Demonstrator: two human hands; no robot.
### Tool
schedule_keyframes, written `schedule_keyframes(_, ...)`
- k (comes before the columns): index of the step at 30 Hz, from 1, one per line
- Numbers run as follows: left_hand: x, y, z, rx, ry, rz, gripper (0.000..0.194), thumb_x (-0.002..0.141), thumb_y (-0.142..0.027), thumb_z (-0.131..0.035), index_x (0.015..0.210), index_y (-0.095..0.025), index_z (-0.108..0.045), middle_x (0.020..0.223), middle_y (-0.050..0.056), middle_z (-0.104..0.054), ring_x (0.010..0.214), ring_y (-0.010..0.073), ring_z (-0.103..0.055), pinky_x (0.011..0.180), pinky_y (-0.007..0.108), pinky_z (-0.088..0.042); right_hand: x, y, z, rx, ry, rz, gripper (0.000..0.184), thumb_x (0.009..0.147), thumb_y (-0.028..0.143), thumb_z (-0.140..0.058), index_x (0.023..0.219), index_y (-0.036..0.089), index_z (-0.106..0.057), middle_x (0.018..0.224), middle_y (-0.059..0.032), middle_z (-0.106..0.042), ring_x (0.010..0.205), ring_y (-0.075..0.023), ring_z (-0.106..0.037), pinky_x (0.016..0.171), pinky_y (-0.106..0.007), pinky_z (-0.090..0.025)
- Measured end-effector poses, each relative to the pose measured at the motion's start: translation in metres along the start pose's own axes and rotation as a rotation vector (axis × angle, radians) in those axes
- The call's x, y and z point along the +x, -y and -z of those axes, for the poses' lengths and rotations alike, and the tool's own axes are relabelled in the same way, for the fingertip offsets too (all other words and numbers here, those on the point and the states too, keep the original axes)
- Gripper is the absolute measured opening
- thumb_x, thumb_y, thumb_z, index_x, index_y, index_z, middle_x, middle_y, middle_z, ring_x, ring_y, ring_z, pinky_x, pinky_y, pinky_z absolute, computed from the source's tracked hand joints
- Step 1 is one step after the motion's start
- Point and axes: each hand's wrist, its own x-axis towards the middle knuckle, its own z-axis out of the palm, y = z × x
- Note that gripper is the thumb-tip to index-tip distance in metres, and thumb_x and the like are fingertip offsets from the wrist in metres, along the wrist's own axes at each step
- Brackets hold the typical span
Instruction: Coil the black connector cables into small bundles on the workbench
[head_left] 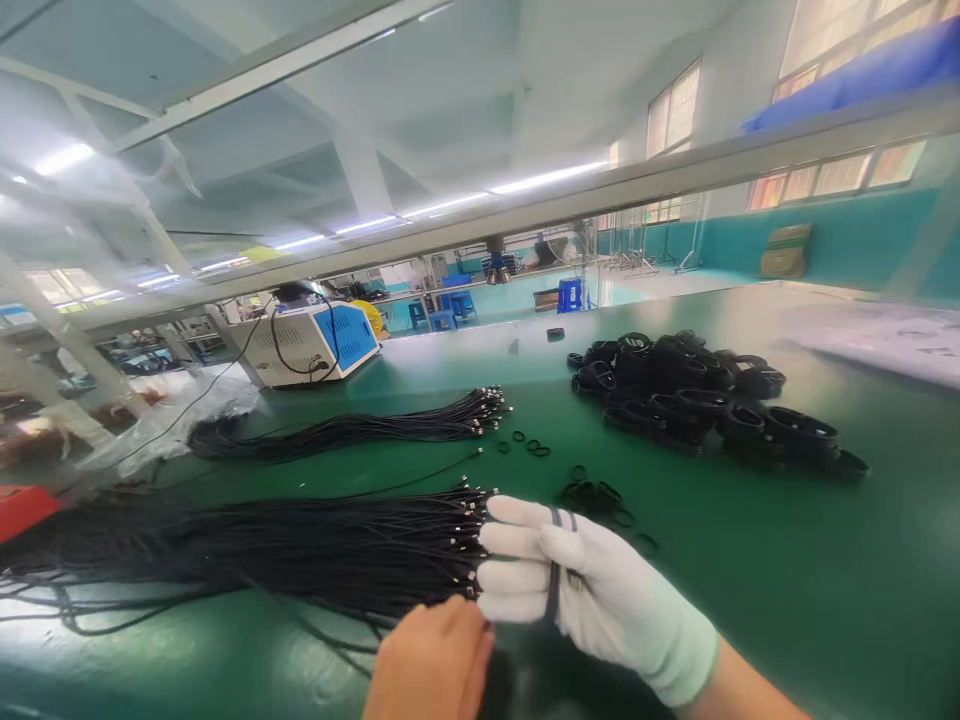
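Note:
My right hand (592,585) wears a white glove, with a black rubber band (553,580) looped round its fingers. The fingers are bent and pressed together against the metal-tipped ends of a thick bundle of black cables (300,550) lying on the green table (787,560). Just below it, at the lower edge of the view, my bare left hand (431,660) is curled with its fingers turned down near the same cable ends. What it holds is hidden.
A second cable bundle (360,428) lies farther back. Loose black rubber bands (600,497) sit beside my right hand, and a pile of coiled black cables (705,400) is at the right. A white and blue machine (315,343) and clear plastic (180,410) are at the back left.

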Motion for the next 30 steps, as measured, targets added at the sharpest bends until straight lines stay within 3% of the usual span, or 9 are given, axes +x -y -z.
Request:
schedule_keyframes(2, -0.006, -0.018, 0.006, 0.054, -0.089, -0.136, 0.018, 0.081, -0.013, -0.045, 0.070, -0.022, -0.056, 0.060, -0.003, -0.059, 0.050, 0.0149, -0.052, 0.050, 0.029, -0.031, -0.001, -0.003, 0.005, -0.056, -0.066, 0.022, 0.014, 0.080, 0.017, -0.063, 0.083, 0.015, -0.050, 0.068, 0.0040, -0.039, 0.060, -0.0078, -0.040, 0.064, -0.027, -0.034)
schedule_keyframes(5, 0.007, -0.029, 0.036, -0.002, -0.141, -0.172, 0.017, 0.080, -0.016, -0.052, 0.064, -0.021, -0.054, 0.058, -0.003, -0.057, 0.050, 0.0141, -0.049, 0.050, 0.030, -0.027, -0.005, -0.015, 0.014, -0.175, -0.139, -0.032, 0.021, 0.081, 0.019, -0.062, 0.098, 0.013, -0.054, 0.082, -0.0037, -0.053, 0.072, -0.0120, -0.051, 0.073, -0.030, -0.036)
schedule_keyframes(9, 0.044, -0.012, 0.073, -0.365, 0.134, -0.041, 0.007, 0.073, -0.023, -0.070, 0.072, -0.021, -0.063, 0.071, -0.004, -0.063, 0.068, 0.0129, -0.055, 0.063, 0.024, -0.036, -0.011, -0.032, 0.022, -0.135, 0.028, -0.338, 0.028, 0.071, 0.023, -0.071, 0.089, 0.007, -0.055, 0.077, -0.0054, -0.052, 0.072, -0.0136, -0.052, 0.067, -0.027, -0.035)
schedule_keyframes(12, 0.058, 0.001, 0.067, -0.762, 0.285, 0.110, 0.009, 0.069, -0.023, -0.073, 0.071, -0.017, -0.066, 0.071, -0.002, -0.064, 0.068, 0.0120, -0.057, 0.061, 0.020, -0.040, -0.011, -0.037, 0.020, -0.015, 0.079, -0.401, 0.032, 0.062, 0.021, -0.076, 0.081, 0.009, -0.054, 0.066, 0.0023, -0.039, 0.062, -0.0081, -0.042, 0.059, -0.022, -0.030)
schedule_keyframes(15, 0.054, 0.008, 0.041, -0.923, 0.248, 0.143, 0.016, 0.083, -0.026, -0.056, 0.077, -0.016, -0.068, 0.075, 0.001, -0.066, 0.071, 0.0134, -0.059, 0.064, 0.022, -0.043, -0.008, -0.035, 0.013, 0.022, 0.105, -0.384, 0.037, 0.059, 0.018, -0.077, 0.086, 0.010, -0.052, 0.063, 0.0055, -0.031, 0.056, -0.0062, -0.032, 0.055, -0.021, -0.023)
schedule_keyframes(20, 0.019, 0.011, 0.015, -0.376, 0.117, 0.238, 0.027, 0.091, -0.023, -0.036, 0.084, -0.021, -0.063, 0.082, 0.003, -0.065, 0.072, 0.0161, -0.059, 0.062, 0.025, -0.042, -0.001, -0.017, 0.001, 0.031, 0.006, -0.084, 0.027, 0.069, 0.019, -0.071, 0.082, 0.014, -0.049, 0.064, 0.0066, -0.027, 0.056, -0.0066, -0.029, 0.059, -0.025, -0.028)
schedule_keyframes(24, -0.003, -0.010, 0.010, -0.058, 0.035, 0.090, 0.019, 0.085, -0.016, -0.041, 0.079, -0.022, -0.058, 0.074, 0.001, -0.063, 0.062, 0.0161, -0.056, 0.057, 0.027, -0.037, 0.000, -0.011, 0.005, -0.094, -0.110, 0.046, 0.020, 0.076, 0.021, -0.066, 0.089, 0.014, -0.053, 0.071, 0.0020, -0.043, 0.064, -0.0098, -0.045, 0.068, -0.030, -0.038)
schedule_keyframes(27, -0.003, -0.029, 0.015, -0.007, -0.034, -0.044, 0.015, 0.081, -0.013, -0.047, 0.071, -0.022, -0.055, 0.066, -0.002, -0.061, 0.055, 0.0153, -0.053, 0.053, 0.029, -0.031, -0.003, -0.019, 0.012, -0.264, -0.279, 0.013, 0.032, 0.079, 0.022, -0.065, 0.106, 0.013, -0.053, 0.091, -0.0067, -0.057, 0.082, -0.0161, -0.056, 0.083, -0.036, -0.039)
schedule_keyframes(30, 0.002, -0.032, 0.033, -0.027, -0.041, -0.133, 0.011, 0.079, -0.019, -0.058, 0.069, -0.021, -0.052, 0.065, -0.003, -0.059, 0.054, 0.0138, -0.050, 0.052, 0.029, -0.027, -0.008, -0.029, 0.014, -0.416, -0.324, -0.168, 0.032, 0.078, 0.023, -0.066, 0.106, 0.011, -0.056, 0.092, -0.0079, -0.060, 0.083, -0.0164, -0.055, 0.076, -0.031, -0.041)
